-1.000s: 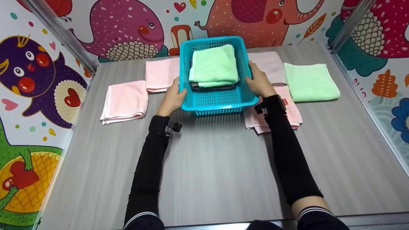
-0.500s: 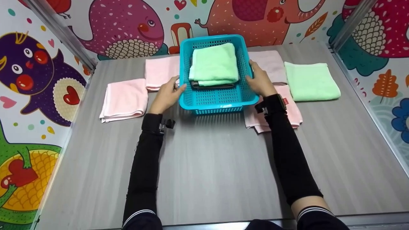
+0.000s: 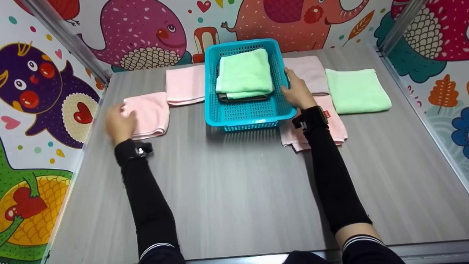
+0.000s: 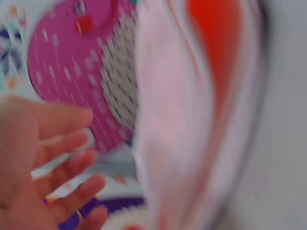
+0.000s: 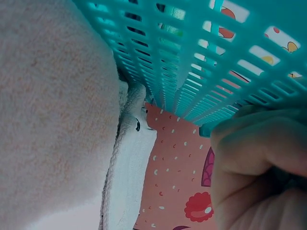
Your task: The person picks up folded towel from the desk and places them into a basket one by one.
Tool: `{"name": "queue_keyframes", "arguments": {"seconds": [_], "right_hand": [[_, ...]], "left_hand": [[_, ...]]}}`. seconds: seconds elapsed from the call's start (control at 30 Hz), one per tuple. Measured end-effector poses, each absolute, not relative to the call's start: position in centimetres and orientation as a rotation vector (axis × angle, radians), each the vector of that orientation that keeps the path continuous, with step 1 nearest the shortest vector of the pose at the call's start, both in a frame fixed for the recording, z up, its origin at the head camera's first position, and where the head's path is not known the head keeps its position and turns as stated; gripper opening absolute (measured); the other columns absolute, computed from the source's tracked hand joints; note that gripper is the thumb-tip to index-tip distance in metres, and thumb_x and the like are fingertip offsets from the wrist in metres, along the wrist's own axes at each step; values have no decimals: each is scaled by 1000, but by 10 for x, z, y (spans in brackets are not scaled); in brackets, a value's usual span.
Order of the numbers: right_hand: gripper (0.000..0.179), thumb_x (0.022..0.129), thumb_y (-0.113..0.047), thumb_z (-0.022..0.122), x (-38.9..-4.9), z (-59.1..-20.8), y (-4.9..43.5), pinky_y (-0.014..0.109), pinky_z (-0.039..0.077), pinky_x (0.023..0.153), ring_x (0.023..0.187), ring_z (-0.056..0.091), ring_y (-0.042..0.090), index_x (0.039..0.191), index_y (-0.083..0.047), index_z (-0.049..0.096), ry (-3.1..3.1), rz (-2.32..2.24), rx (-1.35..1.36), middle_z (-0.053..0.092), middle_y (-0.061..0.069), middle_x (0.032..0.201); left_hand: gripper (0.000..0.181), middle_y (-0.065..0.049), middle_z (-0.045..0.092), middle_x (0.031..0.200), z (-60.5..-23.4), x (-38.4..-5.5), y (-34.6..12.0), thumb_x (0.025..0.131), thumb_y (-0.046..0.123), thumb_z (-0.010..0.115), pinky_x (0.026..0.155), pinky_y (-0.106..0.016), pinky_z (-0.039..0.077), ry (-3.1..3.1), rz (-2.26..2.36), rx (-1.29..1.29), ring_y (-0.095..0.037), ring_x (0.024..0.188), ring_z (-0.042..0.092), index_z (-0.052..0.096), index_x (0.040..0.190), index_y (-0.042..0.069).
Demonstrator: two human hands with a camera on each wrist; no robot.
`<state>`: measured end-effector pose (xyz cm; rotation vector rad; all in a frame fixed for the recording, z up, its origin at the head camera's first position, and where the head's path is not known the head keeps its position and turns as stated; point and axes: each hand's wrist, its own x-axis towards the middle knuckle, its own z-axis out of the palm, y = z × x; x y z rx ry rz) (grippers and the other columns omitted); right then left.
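Observation:
A turquoise plastic basket stands at the back middle of the table, with a folded light green towel atop a dark folded cloth inside. My right hand grips its right side; curled fingers lie against the perforated wall in the right wrist view. My left hand, blurred, is over the left edge of the leftmost folded pink towel. In the left wrist view its fingers are spread and loosely bent, apart from the pink towel's folded edge, and hold nothing.
Another pink towel lies left of the basket. To its right are a greyish-pink towel, a pink towel with a red tag and a green towel. Painted walls bound the table at back and sides.
My left hand has let go of the basket's left rim and moved left to the leftmost pink towel. The right hand keeps its hold on the basket, which stays in place.

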<state>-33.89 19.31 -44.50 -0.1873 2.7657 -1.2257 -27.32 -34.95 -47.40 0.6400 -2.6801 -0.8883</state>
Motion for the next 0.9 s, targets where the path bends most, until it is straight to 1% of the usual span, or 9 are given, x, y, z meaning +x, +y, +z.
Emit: {"name": "queue_keyframes", "arguments": {"seconds": [0.07, 0.17, 0.27, 0.33, 0.4, 0.5, 0.63, 0.73, 0.9], "right_hand": [[67, 108, -14, 47, -339, -443, 193, 54, 26, 125, 154, 30, 40, 167, -10, 14, 2773, -1226, -200, 26, 23, 168], [68, 108, -14, 47, -338, -442, 194, 54, 24, 126, 155, 27, 40, 167, -9, 14, 2786, -1223, -217, 24, 22, 169], [68, 108, -13, 47, -337, -441, 193, 54, 23, 126, 156, 25, 40, 167, -9, 15, 2794, -1222, -226, 22, 22, 170], [68, 108, -13, 48, -338, -442, 193, 55, 24, 126, 155, 27, 40, 167, -9, 15, 2796, -1227, -222, 23, 22, 170], [67, 108, -13, 48, -339, -443, 192, 55, 25, 125, 154, 28, 41, 167, -10, 15, 2793, -1231, -220, 24, 23, 170], [67, 107, -13, 48, -340, -444, 191, 55, 27, 124, 153, 32, 42, 167, -9, 16, 2797, -1229, -217, 27, 24, 168], [67, 108, -13, 48, -339, -443, 191, 55, 28, 124, 152, 33, 42, 167, -9, 16, 2791, -1224, -208, 29, 25, 166], [68, 108, -13, 48, -337, -444, 191, 55, 28, 124, 152, 33, 42, 167, -10, 14, 2776, -1231, -196, 28, 24, 167], [67, 108, -13, 48, -337, -445, 193, 54, 28, 124, 152, 33, 41, 167, -11, 15, 2771, -1243, -192, 29, 24, 167]], "left_hand": [[62, -24, 47, 153, -482, -266, -364, 99, 29, 62, 119, -57, 33, -2700, -896, 767, -43, 142, 43, 46, 154, 7], [77, -27, 37, 160, -491, -260, -375, 97, 38, 64, 122, -59, 27, -2748, -942, 836, -46, 148, 34, 34, 160, 3], [89, -30, 36, 161, -495, -257, -378, 94, 42, 69, 123, -58, 28, -2779, -996, 809, -49, 147, 34, 29, 160, -1], [92, -31, 36, 160, -493, -256, -378, 92, 39, 74, 124, -55, 27, -2790, -1032, 788, -49, 147, 35, 28, 160, -4], [93, -32, 38, 159, -489, -253, -378, 91, 33, 77, 124, -52, 28, -2802, -1113, 777, -47, 146, 37, 28, 158, -7], [89, -32, 41, 155, -482, -248, -379, 91, 26, 78, 122, -48, 32, -2875, -1237, 774, -42, 139, 42, 28, 155, -12], [81, -25, 47, 141, -476, -242, -381, 91, 20, 77, 104, -38, 44, -3026, -1377, 709, -33, 121, 48, 33, 151, -13], [78, -19, 47, 135, -474, -240, -382, 91, 22, 75, 95, -27, 42, -3176, -1419, 553, -26, 113, 48, 35, 149, -11], [79, -16, 42, 140, -476, -243, -380, 93, 25, 70, 99, -22, 34, -3280, -1500, 377, -23, 117, 44, 30, 152, -10]]}}
